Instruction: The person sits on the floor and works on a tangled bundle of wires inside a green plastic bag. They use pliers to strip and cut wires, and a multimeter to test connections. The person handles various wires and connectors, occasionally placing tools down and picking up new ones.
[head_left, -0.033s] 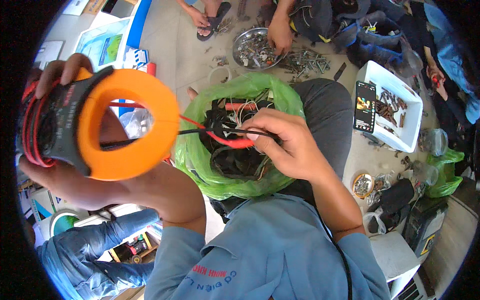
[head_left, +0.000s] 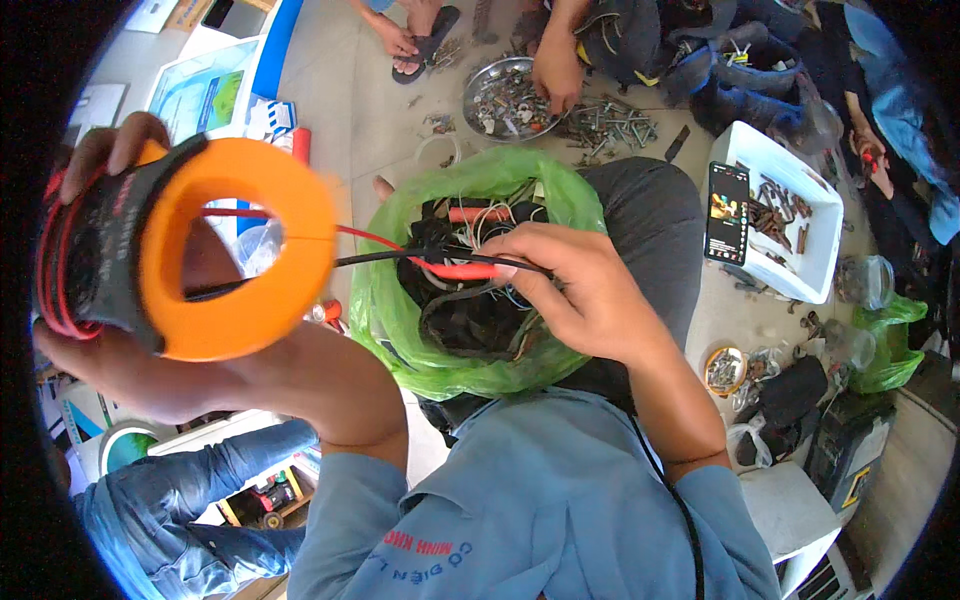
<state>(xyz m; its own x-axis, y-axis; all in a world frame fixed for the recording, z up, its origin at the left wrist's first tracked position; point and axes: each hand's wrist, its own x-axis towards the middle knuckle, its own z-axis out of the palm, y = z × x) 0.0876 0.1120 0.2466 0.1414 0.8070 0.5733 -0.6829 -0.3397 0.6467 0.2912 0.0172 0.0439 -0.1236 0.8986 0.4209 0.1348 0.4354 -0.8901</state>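
Observation:
My left hand (head_left: 150, 375) grips a wire reel (head_left: 240, 320) with an orange ring handle and black body, red and black wire wound on it. My right hand (head_left: 570, 295) pinches the black wire (head_left: 370, 256) and red wire (head_left: 370, 236) that run from the reel. Beneath the right hand sits a green plastic bag (head_left: 390, 340), opened wide, holding tangled cables, wires and a red cylindrical piece (head_left: 478, 214).
Another person's hand (head_left: 558, 75) is in a steel bowl (head_left: 485, 120) beside scattered bolts (head_left: 615, 130). A white bin (head_left: 815, 260) with a phone (head_left: 727, 212) stands right, near dark bags (head_left: 730, 80). Jean-clad legs (head_left: 200, 510) appear lower left; another hand (head_left: 875, 170) far right.
The reel in my left hand has shifted slightly left, the wires following it. My right hand stays almost in place.

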